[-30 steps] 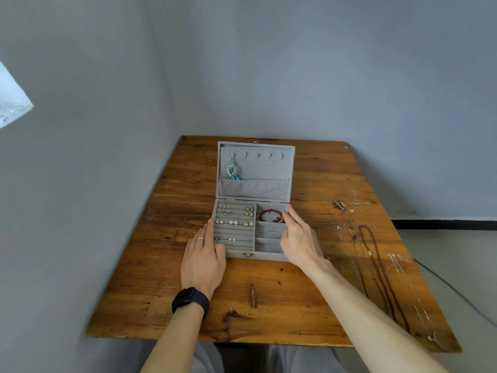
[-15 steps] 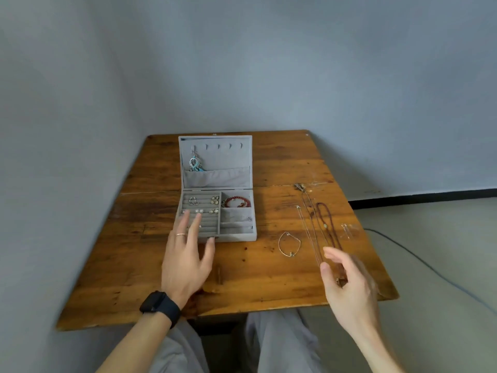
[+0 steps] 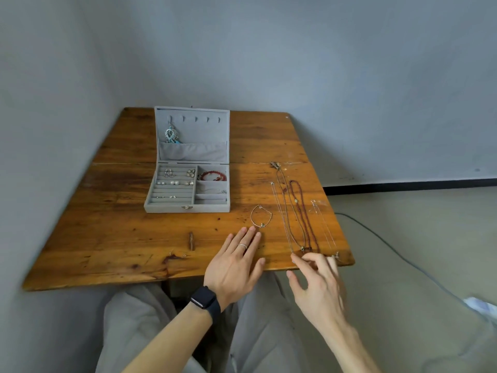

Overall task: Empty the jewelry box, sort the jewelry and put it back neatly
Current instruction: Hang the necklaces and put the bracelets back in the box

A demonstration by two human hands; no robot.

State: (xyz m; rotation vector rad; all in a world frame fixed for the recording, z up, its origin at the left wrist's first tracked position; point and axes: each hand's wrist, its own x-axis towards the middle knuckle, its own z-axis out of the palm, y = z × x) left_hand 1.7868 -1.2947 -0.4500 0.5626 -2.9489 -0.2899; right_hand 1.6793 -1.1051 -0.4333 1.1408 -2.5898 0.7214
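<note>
The left hand (image 3: 234, 265) lies flat, fingers straight, at the tabletop's (image 3: 107, 238) front edge. The right hand (image 3: 317, 289), fingers spread and grasping nothing, hovers at the front right corner by the necklaces (image 3: 301, 211). Toward the back edge the jewelry box (image 3: 188, 208) stands open, with earrings (image 3: 173, 182) in its left ridged section and a red bracelet (image 3: 213, 175) in its back right compartment.

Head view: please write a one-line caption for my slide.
Open jewelry box on a wooden table, necklaces laid beside it; left hand flat, right hand at the necklaces' near ends.
</note>
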